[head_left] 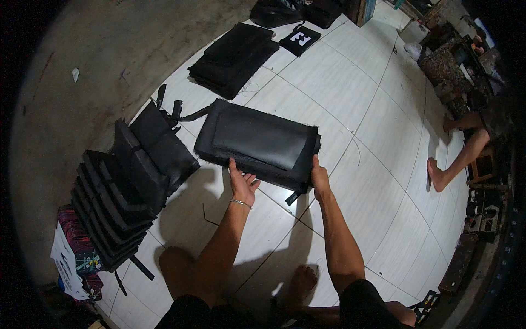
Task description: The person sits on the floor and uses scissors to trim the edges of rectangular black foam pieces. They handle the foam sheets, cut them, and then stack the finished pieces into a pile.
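Note:
A rectangular black bag point(257, 140) with frayed seams and a smooth, shiny upper face is in front of me, held just off the tiles or resting on them; I cannot tell which. My left hand point(244, 186) supports its near edge, thumb against the side and fingers partly beneath. At the right end, my right hand point(320, 178) is closed round the corner. One black strap point(194, 114) trails from the far left corner, and a short strap end hangs below the near right one. Left of it, several similar black pieces point(112, 205) lie in a leaning, overlapping row.
Beyond the bag lies a stack of flat black pieces point(235, 57), beside a small black piece with a white mark point(299, 39). A patterned cloth bundle point(82, 241) sits at far left. Another person's bare leg point(466, 162) is at right. A thin bent rod point(205, 215) lies nearby.

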Demonstrator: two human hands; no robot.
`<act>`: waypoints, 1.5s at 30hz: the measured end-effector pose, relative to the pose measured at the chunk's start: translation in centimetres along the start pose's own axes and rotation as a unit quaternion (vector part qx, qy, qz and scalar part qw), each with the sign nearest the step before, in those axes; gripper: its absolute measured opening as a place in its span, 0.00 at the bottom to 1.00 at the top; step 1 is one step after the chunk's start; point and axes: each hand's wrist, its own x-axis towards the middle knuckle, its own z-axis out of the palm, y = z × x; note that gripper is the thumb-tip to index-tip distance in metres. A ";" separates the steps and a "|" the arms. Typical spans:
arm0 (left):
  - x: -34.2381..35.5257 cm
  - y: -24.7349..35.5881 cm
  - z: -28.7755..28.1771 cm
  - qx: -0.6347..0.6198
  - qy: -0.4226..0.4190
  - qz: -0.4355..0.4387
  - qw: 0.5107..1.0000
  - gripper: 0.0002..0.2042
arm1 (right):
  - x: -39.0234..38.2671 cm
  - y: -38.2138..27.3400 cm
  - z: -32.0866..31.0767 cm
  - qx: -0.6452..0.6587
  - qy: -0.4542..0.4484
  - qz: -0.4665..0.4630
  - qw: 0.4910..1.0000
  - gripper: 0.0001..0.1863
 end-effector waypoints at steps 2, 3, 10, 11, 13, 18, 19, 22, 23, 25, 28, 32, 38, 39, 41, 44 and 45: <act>-0.1 0.3 -0.1 0.028 -0.004 0.000 1.000 0.55 | -0.8 0.6 0.0 0.005 0.005 0.007 1.000 0.41; -0.5 0.6 0.0 0.040 -0.006 -0.005 0.999 0.55 | -1.5 0.8 0.2 0.006 0.011 0.014 1.000 0.40; -1.4 0.0 -1.4 0.076 -0.025 -0.024 0.997 0.54 | -3.6 3.8 2.7 0.055 0.076 -0.019 0.995 0.36; -1.1 0.0 -1.8 0.076 -0.035 -0.021 0.996 0.54 | -4.0 3.5 3.0 0.046 0.064 -0.002 0.997 0.37; -0.4 0.1 -2.5 0.077 -0.056 -0.014 0.995 0.54 | -5.0 2.8 2.6 0.019 0.034 0.017 0.999 0.38; -1.1 0.3 -2.0 0.059 -0.040 -0.055 0.996 0.55 | -7.0 3.8 2.1 0.077 0.035 0.051 0.995 0.39; -1.4 0.3 -1.7 0.050 -0.039 -0.074 0.995 0.56 | -7.2 4.7 2.2 0.085 0.047 0.074 0.992 0.39; -1.6 -0.9 -1.9 0.003 -0.019 -0.136 0.991 0.49 | -8.8 5.2 3.9 0.271 -0.045 0.107 0.955 0.38; -1.1 -1.8 -2.8 0.013 -0.060 -0.121 0.991 0.44 | -9.6 5.6 4.3 0.355 -0.093 0.114 0.923 0.39; -0.4 -4.1 -3.4 0.039 -0.154 -0.099 0.982 0.34 | -8.1 7.5 3.6 0.435 -0.166 0.111 0.878 0.41; -0.6 -5.4 -4.3 0.094 -0.162 -0.103 0.977 0.07 | -9.6 5.3 5.1 0.543 -0.126 0.234 0.796 0.36; 0.4 -7.0 -2.7 0.090 -0.151 -0.129 0.976 0.03 | -9.2 6.9 4.5 0.518 -0.106 0.132 0.838 0.44; 1.5 -7.1 -3.5 0.028 -0.169 -0.113 0.979 0.15 | -8.4 6.4 2.0 0.503 -0.055 0.136 0.852 0.48; 1.4 -5.9 -3.9 -0.040 -0.157 -0.136 0.977 0.21 | -8.8 5.5 2.2 0.485 -0.085 0.138 0.859 0.50; 1.0 -3.6 -4.6 -0.175 -0.137 -0.177 0.959 0.34 | -9.2 3.5 2.3 0.475 -0.141 0.123 0.860 0.55; -0.1 -1.6 -4.1 -0.181 -0.083 -0.090 0.976 0.50 | -7.0 4.2 0.3 0.448 -0.186 0.139 0.863 0.56; -0.3 -0.8 -4.0 -0.193 -0.053 -0.081 0.976 0.50 | -5.6 5.0 -0.7 0.448 -0.216 0.137 0.857 0.56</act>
